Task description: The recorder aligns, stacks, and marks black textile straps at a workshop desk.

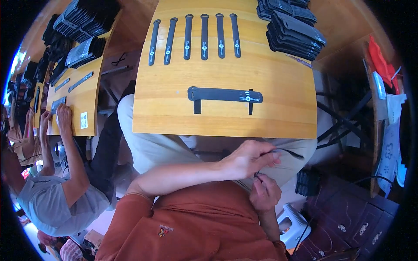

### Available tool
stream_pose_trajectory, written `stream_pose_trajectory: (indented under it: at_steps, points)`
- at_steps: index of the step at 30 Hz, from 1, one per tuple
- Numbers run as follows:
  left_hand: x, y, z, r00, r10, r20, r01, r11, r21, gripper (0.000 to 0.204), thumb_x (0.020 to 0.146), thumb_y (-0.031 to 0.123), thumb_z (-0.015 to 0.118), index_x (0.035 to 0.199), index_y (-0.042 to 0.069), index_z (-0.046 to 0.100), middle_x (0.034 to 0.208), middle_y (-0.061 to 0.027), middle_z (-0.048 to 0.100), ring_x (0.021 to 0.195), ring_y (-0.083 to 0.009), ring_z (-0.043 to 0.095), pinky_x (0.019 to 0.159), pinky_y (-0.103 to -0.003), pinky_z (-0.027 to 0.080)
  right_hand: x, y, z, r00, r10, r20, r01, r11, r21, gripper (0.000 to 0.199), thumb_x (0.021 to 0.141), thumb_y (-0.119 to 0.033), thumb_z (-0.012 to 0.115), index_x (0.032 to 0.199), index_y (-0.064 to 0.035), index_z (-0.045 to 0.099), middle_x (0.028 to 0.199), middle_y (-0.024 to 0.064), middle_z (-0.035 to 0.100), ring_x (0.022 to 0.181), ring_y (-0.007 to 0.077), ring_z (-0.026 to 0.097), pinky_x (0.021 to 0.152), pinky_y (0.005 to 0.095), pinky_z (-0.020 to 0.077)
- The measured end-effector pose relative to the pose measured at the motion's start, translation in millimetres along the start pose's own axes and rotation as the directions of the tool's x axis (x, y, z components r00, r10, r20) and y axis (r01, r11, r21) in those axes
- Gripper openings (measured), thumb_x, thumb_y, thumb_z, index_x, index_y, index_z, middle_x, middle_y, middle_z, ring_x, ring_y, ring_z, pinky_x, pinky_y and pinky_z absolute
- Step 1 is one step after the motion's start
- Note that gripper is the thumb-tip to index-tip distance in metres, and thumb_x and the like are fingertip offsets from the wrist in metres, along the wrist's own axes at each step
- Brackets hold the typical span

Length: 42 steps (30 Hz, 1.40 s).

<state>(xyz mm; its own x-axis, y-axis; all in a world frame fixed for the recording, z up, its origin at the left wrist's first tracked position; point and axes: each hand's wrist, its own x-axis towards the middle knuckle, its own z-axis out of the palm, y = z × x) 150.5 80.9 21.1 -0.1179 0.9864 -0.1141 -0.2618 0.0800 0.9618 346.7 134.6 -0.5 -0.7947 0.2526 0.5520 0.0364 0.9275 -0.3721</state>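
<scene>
My left hand (249, 160) is closed, its fingers pinching a thin black strap (289, 152) whose free end juts out to the right. Just below it, my right hand (265, 192) pinches a dark end that shows between the two hands; the rest of the strap is hidden by fingers. Both hands are over my lap, off the near edge of the wooden table (174, 119). On that table a wide dark grey strap (217, 94) with a slotted rounded end lies crosswise over two short black strips (197, 107), (251, 108).
Several dark straps (204, 37) lie in a row at the table's far side. Stacks of black straps (294, 37) and a pen-like tool (299, 61) are at the far right. Co-workers sit at another table (89, 102) on the left. A dark cabinet (348, 217) stands at right.
</scene>
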Motion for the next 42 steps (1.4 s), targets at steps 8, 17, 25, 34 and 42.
stream_pose_trajectory:
  at_steps: [8, 17, 25, 34, 42]
  points:
    - [-55.6, 5.2, -64.4, 0.806, 0.058, -0.588, -0.187, 0.969, -0.161, 0.03, 0.109, 0.022, 0.057, 0.115, -0.003, 0.071, 0.106, -0.0122, 0.074, 0.091, -0.0165, 0.072, 0.08, -0.03, 0.061, 17.4, 36.7, 8.0, 0.969, 0.236, 0.072, -0.246, 0.937, 0.248, 0.016, 0.083, 0.001, 0.076, 0.098, -0.0041, 0.072, 0.099, 0.0165, 0.073, 0.082, 0.031, 0.072, 0.069, 0.0366, 0.0581]
    - [-85.5, 0.9, -110.4, 0.607, 0.109, -0.787, -0.16, 0.987, 0.014, 0.015, 0.097, 0.01, 0.074, 0.105, -0.003, 0.076, 0.079, -0.0035, 0.072, 0.064, -0.0057, 0.063, 0.06, -0.021, 0.053, 95.7, 67.7, 22.8, 0.838, 0.479, 0.261, -0.537, 0.637, 0.554, 0.014, 0.094, -0.001, 0.07, 0.106, 0.0055, 0.071, 0.095, 0.0123, 0.073, 0.083, 0.0153, 0.071, 0.074, 0.0262, 0.0549]
    - [-79.8, 9.4, -135.8, 0.641, 0.026, -0.767, -0.072, 0.997, -0.026, 0.017, 0.099, 0.009, 0.071, 0.108, -0.005, 0.075, 0.079, -0.0015, 0.07, 0.07, -0.0046, 0.062, 0.064, -0.019, 0.05, 137.5, 93.4, 57.4, 0.833, 0.507, 0.22, -0.533, 0.633, 0.561, 0.02, 0.096, -0.005, 0.072, 0.114, 0.0042, 0.072, 0.094, 0.0055, 0.072, 0.078, 0.0081, 0.064, 0.069, 0.0209, 0.0513]
    - [-77.3, 15.9, -151.8, 0.638, 0.013, -0.77, 0.194, 0.965, 0.177, 0.017, 0.1, 0.011, 0.071, 0.106, -0.005, 0.075, 0.08, -0.0019, 0.071, 0.069, -0.0052, 0.062, 0.064, -0.021, 0.051, 157.0, 97.9, 71.0, 0.882, 0.437, 0.178, -0.467, 0.749, 0.47, 0.016, 0.094, -0.001, 0.071, 0.11, 0.0028, 0.074, 0.09, 0.0052, 0.068, 0.072, 0.0082, 0.059, 0.062, 0.0216, 0.0457]
    - [-71.1, 16.2, -157.8, 0.613, -0.054, -0.788, 0.223, 0.969, 0.107, 0.015, 0.098, 0.007, 0.071, 0.105, -0.005, 0.074, 0.079, -0.0029, 0.071, 0.067, -0.0049, 0.062, 0.063, -0.02, 0.052, 159.8, 104.3, 77.0, 0.888, 0.423, 0.178, -0.456, 0.77, 0.445, 0.014, 0.095, 0.0, 0.07, 0.108, 0.0037, 0.074, 0.09, 0.0063, 0.069, 0.073, 0.0099, 0.061, 0.063, 0.0227, 0.0467]
